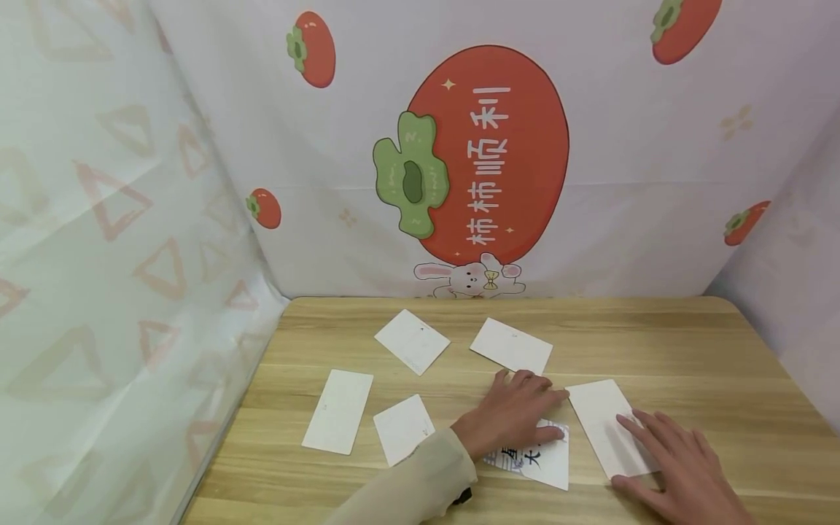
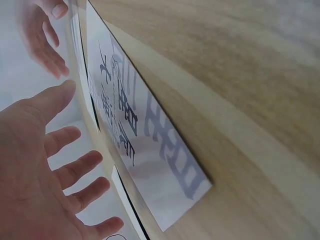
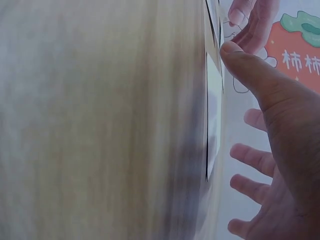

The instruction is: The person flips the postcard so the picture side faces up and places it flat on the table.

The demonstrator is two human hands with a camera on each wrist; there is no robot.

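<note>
In the head view my left hand (image 1: 515, 412), fingers spread, is over a white card (image 1: 554, 467) with dark brush-style characters, covering part of it. The left wrist view shows this printed card (image 2: 150, 180) lying flat beneath the palm, nothing held in the fingers. To the right, a plain-looking white card (image 1: 597, 412) lies at a slant. My right hand (image 1: 682, 467) extends over its lower right part with fingers apart. Seen from the right wrist, that hand (image 3: 280, 135) hovers palm down with no object in it, and a white card (image 3: 214, 105) lies beyond.
Several other white cards lie face down on the wooden table (image 1: 689, 350): one at the left (image 1: 337, 412), another at the back left (image 1: 412, 341), one at the back middle (image 1: 512, 344), and one beside my left sleeve (image 1: 402, 426). A patterned cloth (image 1: 610, 240) hangs behind the table.
</note>
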